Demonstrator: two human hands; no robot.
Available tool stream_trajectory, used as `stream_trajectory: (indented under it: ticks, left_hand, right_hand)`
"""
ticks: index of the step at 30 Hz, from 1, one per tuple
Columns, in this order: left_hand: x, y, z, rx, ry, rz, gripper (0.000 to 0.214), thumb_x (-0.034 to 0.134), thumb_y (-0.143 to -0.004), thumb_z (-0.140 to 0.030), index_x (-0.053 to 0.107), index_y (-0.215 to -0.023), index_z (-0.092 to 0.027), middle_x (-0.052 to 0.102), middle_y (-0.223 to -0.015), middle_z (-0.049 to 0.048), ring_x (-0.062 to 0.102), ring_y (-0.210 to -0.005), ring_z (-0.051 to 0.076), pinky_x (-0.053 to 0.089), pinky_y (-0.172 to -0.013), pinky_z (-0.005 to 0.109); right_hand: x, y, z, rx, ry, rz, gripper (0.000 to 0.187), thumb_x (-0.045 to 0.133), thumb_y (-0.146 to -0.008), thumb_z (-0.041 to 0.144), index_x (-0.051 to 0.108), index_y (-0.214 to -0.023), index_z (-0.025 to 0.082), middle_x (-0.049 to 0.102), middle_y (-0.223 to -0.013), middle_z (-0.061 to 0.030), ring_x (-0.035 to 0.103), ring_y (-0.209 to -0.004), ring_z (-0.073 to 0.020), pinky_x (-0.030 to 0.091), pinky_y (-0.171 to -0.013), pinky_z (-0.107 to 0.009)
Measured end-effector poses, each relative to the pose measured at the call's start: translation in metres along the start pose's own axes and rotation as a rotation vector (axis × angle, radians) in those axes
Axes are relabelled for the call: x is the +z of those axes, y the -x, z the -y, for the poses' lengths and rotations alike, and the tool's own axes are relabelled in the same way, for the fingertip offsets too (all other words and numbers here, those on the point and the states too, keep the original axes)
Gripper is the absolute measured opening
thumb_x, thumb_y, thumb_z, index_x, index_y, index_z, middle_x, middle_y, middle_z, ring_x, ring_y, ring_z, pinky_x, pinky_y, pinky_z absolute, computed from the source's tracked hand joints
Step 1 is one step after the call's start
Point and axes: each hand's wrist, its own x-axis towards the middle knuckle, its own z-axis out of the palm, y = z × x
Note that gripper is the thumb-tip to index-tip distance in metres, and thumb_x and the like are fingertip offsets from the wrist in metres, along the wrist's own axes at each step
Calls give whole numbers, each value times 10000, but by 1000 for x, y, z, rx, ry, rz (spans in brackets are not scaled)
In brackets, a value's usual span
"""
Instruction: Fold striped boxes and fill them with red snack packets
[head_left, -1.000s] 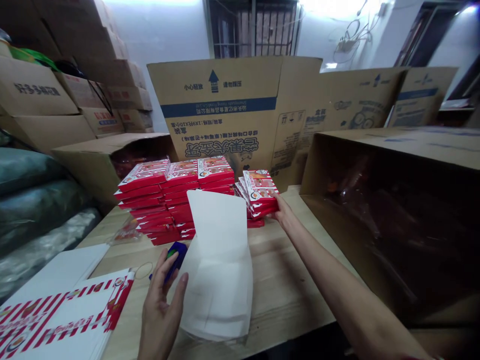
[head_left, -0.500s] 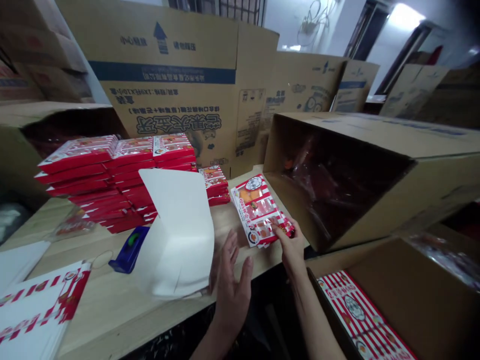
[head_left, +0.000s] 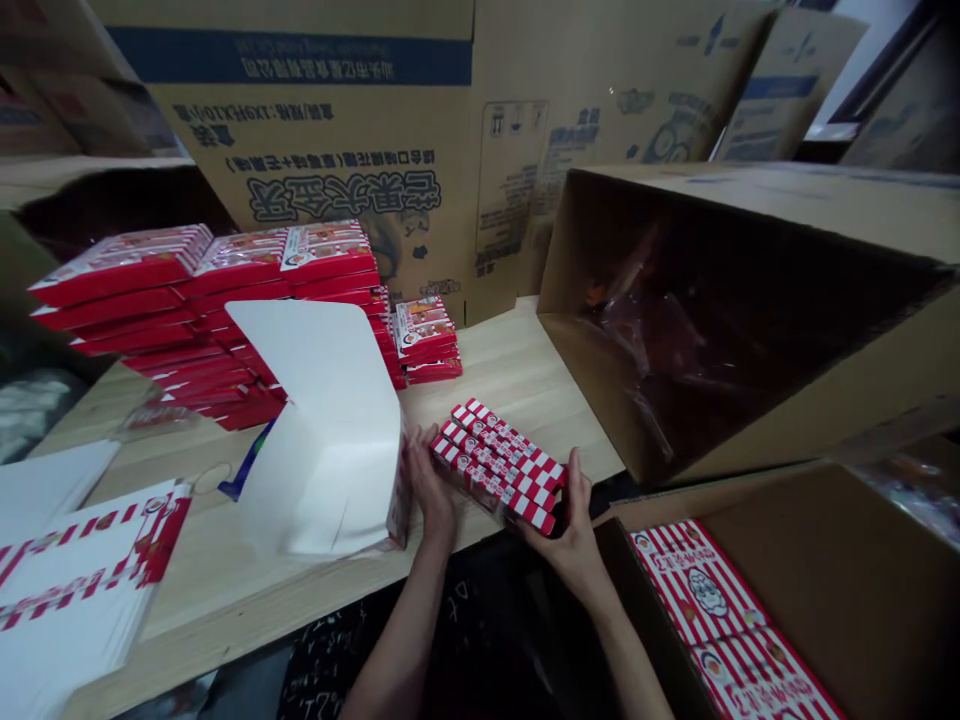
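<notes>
My right hand (head_left: 566,535) grips three slim red-and-white striped boxes (head_left: 499,465), fingers along their right end and thumb on top. They stand on edge, side by side, above the table's front edge. My left hand (head_left: 431,490) is at the right side of an open white carton (head_left: 330,480), its fingers stretched out between the carton and the slim boxes. Whether the fingers touch the boxes is unclear. The carton's flap stands up, and its white inside shows.
Tall stacks of red boxes (head_left: 202,330) and a shorter stack (head_left: 427,340) stand behind the carton. A large cardboard box (head_left: 750,190) lies open at right. Below it, another box (head_left: 622,570) holds striped packs (head_left: 709,590). Flat printed sheets (head_left: 90,570) lie left.
The slim boxes have been tipped from window side up onto their edges and moved nearer. My left hand has shifted left to the carton's side. The view has tilted downward.
</notes>
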Motion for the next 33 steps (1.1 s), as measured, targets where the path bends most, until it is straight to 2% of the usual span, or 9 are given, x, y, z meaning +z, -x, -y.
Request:
stream_trajectory:
  ticks: [3, 8, 11, 16, 20, 24, 28, 30, 33]
  left_hand:
    - [1, -32, 11, -74, 189, -21, 740, 364, -1002, -725, 564, -1442, -164, 666, -1410, 155, 581, -1370, 300, 395, -1190, 443]
    - [10, -71, 25, -316, 199, 359, 828, 465, -905, -832, 719, -1281, -139, 746, -1283, 151, 602, -1346, 352, 425, -1170, 467]
    - [11, -74, 33, -374, 197, 476, 885, 478, -865, -873, 721, -1273, -126, 759, -1250, 155, 624, -1318, 360, 431, -1166, 471]
    - [-3, -61, 41, -410, 193, 476, 895, 443, -868, -888, 712, -1290, -146, 764, -1244, 143, 638, -1304, 348, 445, -1154, 484]
    - [-1, -65, 37, -428, 152, 478, 927, 387, -869, -905, 728, -1256, -135, 752, -1265, 157, 625, -1317, 365, 453, -1147, 500]
    - [12, -56, 24, -208, -36, 317, 853, 421, -919, -829, 668, -1335, -126, 671, -1398, 184, 558, -1391, 360, 381, -1204, 507]
    - [13, -11, -15, 167, -230, 124, 765, 429, -989, -706, 454, -1541, -177, 407, -1646, 160, 334, -1553, 302, 183, -1298, 456]
    - [16, 11, -42, 457, -478, 356, 776, 558, -966, -629, 366, -1597, -221, 303, -1702, 134, 186, -1605, 310, 78, -1311, 486]
    - [35, 14, -72, 716, -887, 902, 1063, 818, -745, -613, 337, -1618, -244, 231, -1727, 145, 10, -1612, 409, -68, -1270, 612]
  right_hand:
    - [-1, -4, -6, 26, -22, 0, 1248, 841, -772, 434, -7, -1683, 338, 382, -1473, -124, 501, -1338, -350, 406, -1161, -569]
    - [6, -7, -17, 105, -106, 3, 1455, 936, -649, 464, -95, -1668, 342, 94, -1735, -143, 209, -1583, -392, 250, -1251, -611]
    - [11, -9, -19, 127, -147, -26, 1524, 940, -637, 473, -201, -1640, 344, -54, -1762, -136, 150, -1604, -379, 202, -1262, -619]
    - [13, -6, -19, 194, -237, -46, 1468, 900, -700, 461, -225, -1634, 330, 156, -1742, -176, 284, -1569, -364, 289, -1223, -631]
    - [19, -2, -19, 195, -208, -100, 1507, 919, -668, 461, -234, -1630, 333, 87, -1753, -167, 225, -1589, -360, 248, -1241, -620]
    - [23, -7, -19, 182, -239, -183, 1420, 905, -683, 477, -102, -1669, 302, 156, -1736, -180, 299, -1560, -368, 297, -1232, -595]
    - [20, -13, -20, 150, -238, -201, 1345, 924, -666, 462, 62, -1679, 261, 238, -1710, -187, 371, -1522, -364, 353, -1214, -566]
    - [19, -14, -21, 133, -263, -197, 1350, 929, -659, 457, 68, -1678, 252, 256, -1702, -193, 404, -1503, -360, 378, -1200, -562]
    - [19, -14, -22, 113, -315, -184, 1378, 937, -641, 452, 52, -1677, 248, 268, -1695, -203, 422, -1492, -357, 392, -1190, -562]
